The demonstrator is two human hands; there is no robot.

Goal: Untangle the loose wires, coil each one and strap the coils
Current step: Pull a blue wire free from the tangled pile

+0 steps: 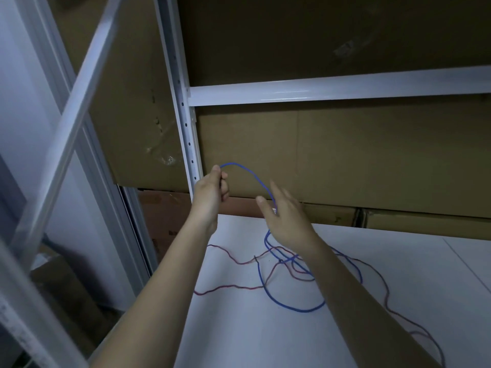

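Observation:
A blue wire [268, 293] and a red wire [228, 288] lie tangled in loose loops on the white shelf surface [265, 341]. My left hand [211, 193] is raised above the shelf and pinches one end of the blue wire, which arcs up and over to the right. My right hand [285, 216] is beside it with fingers spread and straight, and the blue wire runs down past its palm to the tangle below. Whether that hand touches the wire is unclear. My right forearm hides part of the tangle.
Large cardboard boxes [345, 155] fill the back of the shelf behind my hands. A white metal upright [186, 115] and crossbeam [332, 87] frame the rack. A diagonal white bar [69, 123] stands at the left. More red wire [414, 328] trails to the right.

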